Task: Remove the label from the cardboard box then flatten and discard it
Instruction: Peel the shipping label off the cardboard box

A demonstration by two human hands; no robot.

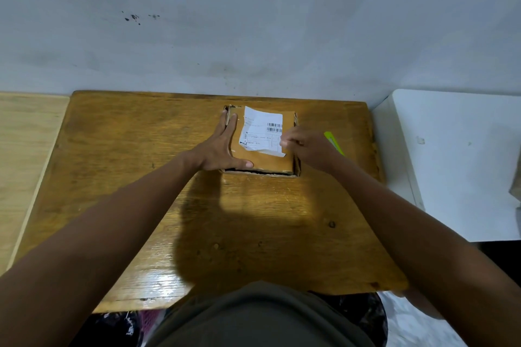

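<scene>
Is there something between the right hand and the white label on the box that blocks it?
Nothing visible blocks it. The right hand is already at the right edge of the label, fingertips on it. The left hand rests on the box's left side, clear of the label.

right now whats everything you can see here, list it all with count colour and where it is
cardboard box: one, brown, far middle of the wooden table, under both hands
label: one, white with barcodes, on top of the box, still largely stuck
yellow-green object: one, on the table just right of the box, partly hidden by the right hand; cannot tell what it is
wooden table: one, glossy brown, centre
light wood surface: one, pale, left of the table
white surface: one, right of the table
wall: grey, scuffed, behind
left hand: flat against the box's left side
right hand: fingertips pinching at the label's right edge
</scene>
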